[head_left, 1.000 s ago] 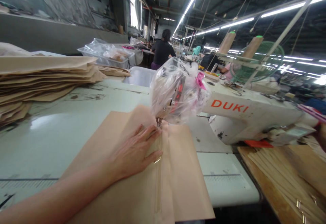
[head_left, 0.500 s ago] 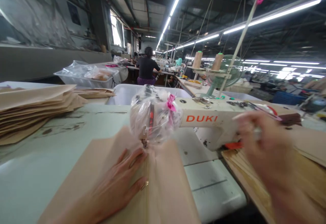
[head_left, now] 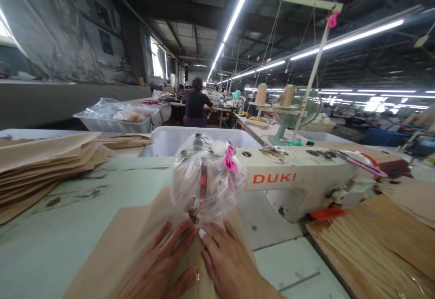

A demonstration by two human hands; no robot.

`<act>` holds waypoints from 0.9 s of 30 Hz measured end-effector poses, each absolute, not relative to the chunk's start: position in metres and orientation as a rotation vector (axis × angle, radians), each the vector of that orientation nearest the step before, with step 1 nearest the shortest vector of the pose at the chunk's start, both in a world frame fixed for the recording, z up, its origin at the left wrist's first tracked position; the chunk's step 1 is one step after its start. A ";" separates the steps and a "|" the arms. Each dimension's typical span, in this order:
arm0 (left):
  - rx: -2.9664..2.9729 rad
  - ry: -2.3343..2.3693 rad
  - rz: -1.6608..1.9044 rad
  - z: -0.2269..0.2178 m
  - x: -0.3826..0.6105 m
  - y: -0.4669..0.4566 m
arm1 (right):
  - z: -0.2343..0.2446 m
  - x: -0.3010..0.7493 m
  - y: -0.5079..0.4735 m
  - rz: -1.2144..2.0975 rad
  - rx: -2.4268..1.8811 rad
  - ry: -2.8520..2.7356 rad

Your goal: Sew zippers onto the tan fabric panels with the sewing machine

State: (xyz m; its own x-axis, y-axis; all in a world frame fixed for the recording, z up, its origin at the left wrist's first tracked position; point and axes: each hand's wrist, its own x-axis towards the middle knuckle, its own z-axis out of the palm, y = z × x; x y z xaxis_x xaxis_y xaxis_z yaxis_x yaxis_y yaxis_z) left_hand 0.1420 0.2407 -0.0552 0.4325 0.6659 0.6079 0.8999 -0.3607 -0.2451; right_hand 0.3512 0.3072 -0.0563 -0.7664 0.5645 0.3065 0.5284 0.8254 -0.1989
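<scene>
A white sewing machine (head_left: 285, 176) with orange DUKI lettering stands before me. Clear plastic (head_left: 185, 179), tied with a pink ribbon (head_left: 230, 158), wraps its head. Under the presser foot (head_left: 193, 216) runs a tan fabric panel (head_left: 105, 253) with a narrow strip down its middle. My left hand (head_left: 163, 258) lies flat on the panel, left of that strip, fingers stretched toward the foot. A small gold metal piece shows by its thumb. On the strip's other side my right hand (head_left: 227, 256) rests open, with something small and white at one fingertip.
Stacked tan pieces (head_left: 44, 165) lie on the left of the pale green table (head_left: 102, 190). A white bin (head_left: 207, 136) stands behind the machine. More tan pieces (head_left: 384, 240) lie on a board at right. Farther off are thread cones (head_left: 261, 94), a fan and a seated person (head_left: 195, 106).
My right hand has come from the machine's right end down onto the panel beside the foot. The left hand stays on the fabric. My view has tilted up slightly.
</scene>
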 end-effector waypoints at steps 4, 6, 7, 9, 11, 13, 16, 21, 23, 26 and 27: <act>-2.101 -1.299 -0.510 -0.056 0.141 0.245 | -0.054 0.349 0.309 0.185 -0.838 -2.646; -2.095 -1.287 -0.501 -0.054 0.141 0.246 | -0.052 0.349 0.309 0.211 -0.846 -2.647; -2.096 -1.281 -0.495 -0.052 0.141 0.246 | -0.051 0.350 0.309 0.219 -0.845 -2.645; -2.102 -1.273 -0.488 -0.050 0.141 0.246 | -0.052 0.351 0.309 0.230 -0.845 -2.635; -2.120 -1.261 -0.487 -0.050 0.140 0.246 | -0.054 0.352 0.309 0.238 -0.841 -2.621; -2.131 -1.264 -0.495 -0.052 0.138 0.246 | -0.056 0.352 0.308 0.242 -0.833 -2.608; -2.178 -1.304 -0.488 -0.058 0.134 0.248 | -0.060 0.352 0.308 0.249 -0.833 -2.566; -2.309 -1.449 -0.516 -0.066 0.137 0.253 | -0.055 0.350 0.309 0.272 -0.850 -2.522; -2.362 -1.522 -0.488 -0.067 0.137 0.248 | -0.047 0.352 0.306 0.274 -0.844 -2.548; -2.368 -1.617 -0.372 -0.069 0.120 0.230 | -0.033 0.363 0.292 0.230 -0.893 -2.536; -2.355 -1.646 -0.320 -0.070 0.108 0.221 | -0.030 0.369 0.285 0.199 -0.935 -2.496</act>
State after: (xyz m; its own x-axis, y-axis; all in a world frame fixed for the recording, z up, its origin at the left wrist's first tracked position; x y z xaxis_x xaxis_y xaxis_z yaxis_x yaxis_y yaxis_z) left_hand 0.1078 0.2212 -0.0700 0.3379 0.8857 0.3183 0.9405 -0.3308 -0.0779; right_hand 0.3695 0.2854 -0.0296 -0.6607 0.6519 0.3723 0.5846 0.7579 -0.2896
